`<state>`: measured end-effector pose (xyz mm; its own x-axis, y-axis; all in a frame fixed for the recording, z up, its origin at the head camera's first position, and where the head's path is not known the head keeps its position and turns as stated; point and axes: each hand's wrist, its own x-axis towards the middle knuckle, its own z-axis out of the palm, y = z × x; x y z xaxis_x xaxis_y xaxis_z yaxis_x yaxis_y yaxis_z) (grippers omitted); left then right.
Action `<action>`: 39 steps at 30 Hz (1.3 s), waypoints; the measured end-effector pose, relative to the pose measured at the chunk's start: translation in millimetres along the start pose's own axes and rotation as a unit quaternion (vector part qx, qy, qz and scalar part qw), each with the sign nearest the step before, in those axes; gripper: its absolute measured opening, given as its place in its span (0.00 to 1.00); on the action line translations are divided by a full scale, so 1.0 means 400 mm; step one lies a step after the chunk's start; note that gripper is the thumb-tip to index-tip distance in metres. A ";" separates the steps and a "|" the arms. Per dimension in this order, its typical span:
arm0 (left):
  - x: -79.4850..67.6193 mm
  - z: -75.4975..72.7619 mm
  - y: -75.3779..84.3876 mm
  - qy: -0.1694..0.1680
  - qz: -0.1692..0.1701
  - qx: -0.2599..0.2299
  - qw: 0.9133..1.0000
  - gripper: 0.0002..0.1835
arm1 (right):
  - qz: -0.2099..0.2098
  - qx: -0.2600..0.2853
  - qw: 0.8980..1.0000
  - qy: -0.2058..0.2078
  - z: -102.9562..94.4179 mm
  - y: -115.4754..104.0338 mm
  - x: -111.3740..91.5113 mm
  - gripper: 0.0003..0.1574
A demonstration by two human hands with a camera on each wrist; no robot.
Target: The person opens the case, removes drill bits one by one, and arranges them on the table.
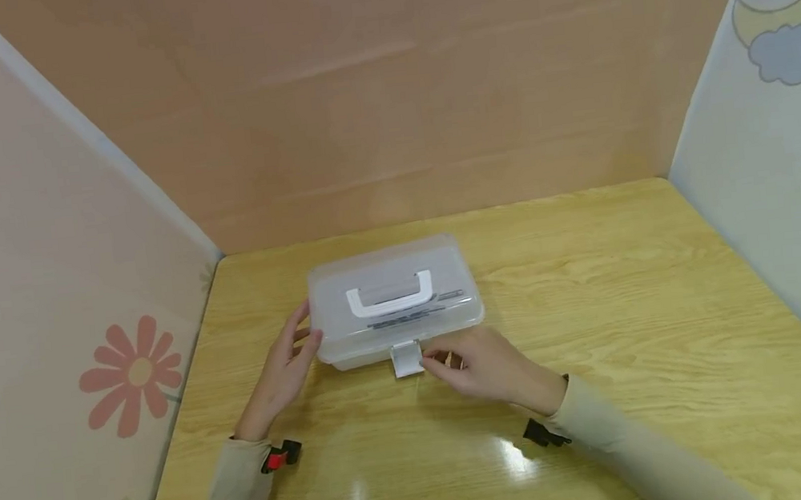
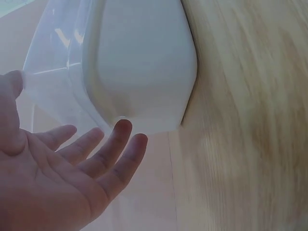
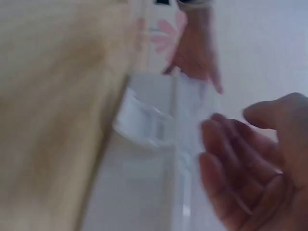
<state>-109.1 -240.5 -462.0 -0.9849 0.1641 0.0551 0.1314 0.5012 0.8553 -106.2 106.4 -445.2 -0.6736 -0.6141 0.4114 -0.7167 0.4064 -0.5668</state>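
Observation:
A translucent plastic storage box (image 1: 338, 320), its lid down, stands on the wooden table. On the lid is a white carry handle (image 1: 391, 307); dark slender items (image 1: 407, 316) show dimly through the plastic. The white front latch (image 1: 407, 360) is flipped outward, away from the box wall. At the box's left end is my left hand (image 1: 284, 366), thumb by the lid edge and fingers loosely spread, as the left wrist view shows too. My right hand (image 1: 487, 362) is beside the latch's right edge. In the blurred right wrist view its loosely bent fingers (image 3: 214, 178) appear apart from the latch.
The wooden table (image 1: 594, 304) extends to both sides and in front of the box. A brown back wall (image 1: 386, 98) and pale side panels, one with a pink flower (image 1: 140, 373), enclose it. Both wrists wear black straps.

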 end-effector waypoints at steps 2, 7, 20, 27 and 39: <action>0.000 0.001 0.005 -0.004 -0.006 0.003 1.000 0.36 | -0.062 0.023 0.995 0.073 -0.038 0.005 0.006 0.04; -0.003 0.005 0.018 -0.018 -0.028 0.028 0.999 0.52 | -0.087 0.032 0.968 0.234 -0.110 0.057 0.004 0.09; -0.005 0.010 0.002 -0.032 -0.022 0.083 0.996 0.51 | 0.192 0.007 0.981 0.026 -0.090 0.209 -0.064 0.50; -0.003 -0.003 -0.015 -0.034 -0.017 0.089 0.995 0.53 | 0.192 0.042 0.980 0.007 -0.090 0.229 -0.063 0.49; -0.003 -0.011 -0.020 -0.032 0.004 0.082 0.996 0.49 | 0.177 0.055 0.983 -0.001 -0.091 0.229 -0.060 0.46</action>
<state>-109.3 -248.5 -466.5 -0.9752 0.2199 0.0253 0.1617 0.6301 0.7595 -162.4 183.0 -480.9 -0.8769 -0.4488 0.1723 -0.4131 0.5203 -0.7474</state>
